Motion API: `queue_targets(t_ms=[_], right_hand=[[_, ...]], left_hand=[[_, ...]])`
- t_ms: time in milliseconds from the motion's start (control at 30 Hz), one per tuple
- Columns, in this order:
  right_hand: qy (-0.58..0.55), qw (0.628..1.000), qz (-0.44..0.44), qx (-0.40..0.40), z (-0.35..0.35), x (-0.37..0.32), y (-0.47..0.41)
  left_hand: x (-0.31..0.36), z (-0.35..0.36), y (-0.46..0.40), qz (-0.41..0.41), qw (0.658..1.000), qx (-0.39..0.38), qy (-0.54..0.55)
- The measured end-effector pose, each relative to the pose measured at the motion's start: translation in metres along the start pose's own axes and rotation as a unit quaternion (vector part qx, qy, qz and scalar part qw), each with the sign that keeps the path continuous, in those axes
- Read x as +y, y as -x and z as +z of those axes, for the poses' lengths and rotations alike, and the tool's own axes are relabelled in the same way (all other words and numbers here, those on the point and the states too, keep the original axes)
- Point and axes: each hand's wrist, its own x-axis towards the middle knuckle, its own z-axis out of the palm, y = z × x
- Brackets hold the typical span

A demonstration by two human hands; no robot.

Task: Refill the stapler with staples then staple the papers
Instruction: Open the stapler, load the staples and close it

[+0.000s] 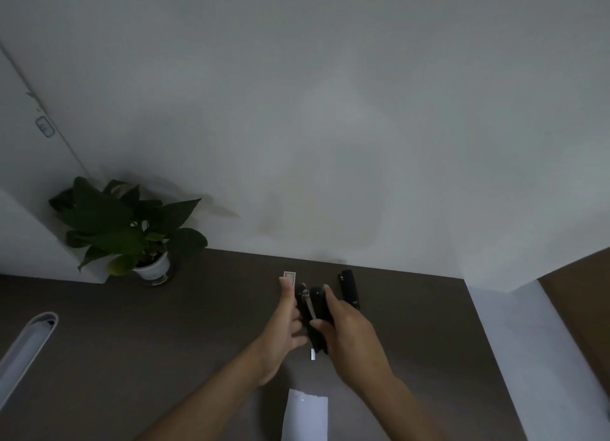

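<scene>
A black stapler [313,312] is held above the dark desk, swung open so its metal staple channel shows between the two halves. My left hand [285,325] grips its left half, fingers stretched along it. My right hand [346,328] holds the right half, thumb pressed near the channel. A small strip of staples [313,354] lies on the desk just below the stapler. White papers [307,414] lie at the desk's near edge. A small white staple box [289,277] sits beyond my left fingertips.
A second black stapler [349,288] lies on the dark desk [165,358] to the right, near the back wall. A potted green plant [132,232] stands at the back left. A white lamp-like bar [26,348] crosses the left edge. The desk ends at right.
</scene>
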Motion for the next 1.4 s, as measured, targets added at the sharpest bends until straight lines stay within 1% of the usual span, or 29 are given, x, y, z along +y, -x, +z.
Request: queue_targets(t_ms=[100,167,267,333,400,600,800,867,900,933,967,1000,1033,1067,1133,1200,1233,1300,1333,1400], right_hand=[[-0.019,0.999,0.017,-0.020,0.015,0.016,-0.009],[-0.047,0.998,0.036,-0.034,0.029,0.028,-0.018],[-0.074,0.992,0.102,-0.011,0.055,0.050,-0.043],[-0.054,0.983,0.176,0.001,0.070,0.068,-0.072],[-0.017,0.971,0.238,-0.017,0.082,0.085,-0.104],[0.025,0.952,0.296,-0.071,0.122,0.116,-0.165],[0.044,0.946,0.303,-0.104,0.150,0.141,-0.178],[0.040,0.951,0.294,-0.089,0.149,0.146,-0.180],[0.047,0.956,0.282,-0.066,0.145,0.149,-0.181],[0.066,0.963,0.262,-0.027,0.141,0.153,-0.182],[0.104,0.967,0.233,0.016,0.135,0.160,-0.183],[0.151,0.965,0.209,0.042,0.128,0.169,-0.183],[0.193,0.959,0.204,0.039,0.122,0.178,-0.183],[0.212,0.953,0.215,0.005,0.116,0.187,-0.182],[0.192,0.947,0.244,-0.082,0.110,0.202,-0.180],[0.158,0.945,0.253,-0.135,0.109,0.210,-0.176],[0.147,0.946,0.254,-0.137,0.107,0.210,-0.173],[0.117,0.956,0.246,-0.108,0.103,0.207,-0.165],[0.076,0.964,0.240,-0.083,0.099,0.203,-0.160],[-0.043,0.975,0.213,-0.047,0.088,0.185,-0.146]], left_hand=[[-0.010,-0.014,-0.017,-0.028,0.999,0.002,-0.016],[-0.017,-0.025,-0.033,-0.050,0.998,0.018,-0.045],[-0.030,-0.044,-0.056,-0.066,0.983,0.111,-0.132],[-0.037,-0.057,-0.065,-0.054,0.972,0.154,-0.172],[-0.044,-0.070,-0.073,-0.039,0.967,0.179,-0.180],[-0.060,-0.095,-0.091,-0.020,0.949,0.194,-0.246],[-0.065,-0.106,-0.105,-0.019,0.941,0.198,-0.272],[-0.066,-0.105,-0.107,-0.020,0.943,0.207,-0.260],[-0.066,-0.105,-0.108,-0.020,0.944,0.209,-0.254],[-0.066,-0.105,-0.109,-0.017,0.944,0.209,-0.254],[-0.066,-0.105,-0.109,-0.013,0.944,0.208,-0.256],[-0.067,-0.105,-0.108,-0.012,0.944,0.207,-0.258],[-0.067,-0.104,-0.108,-0.015,0.944,0.208,-0.255],[-0.068,-0.103,-0.107,-0.018,0.945,0.209,-0.252],[-0.069,-0.102,-0.107,-0.016,0.946,0.206,-0.251],[-0.069,-0.098,-0.105,-0.024,0.948,0.205,-0.244],[-0.069,-0.097,-0.105,-0.026,0.949,0.203,-0.239],[-0.069,-0.093,-0.106,-0.022,0.953,0.196,-0.228],[-0.068,-0.091,-0.107,-0.022,0.954,0.194,-0.226],[-0.061,-0.083,-0.107,-0.024,0.955,0.191,-0.227]])
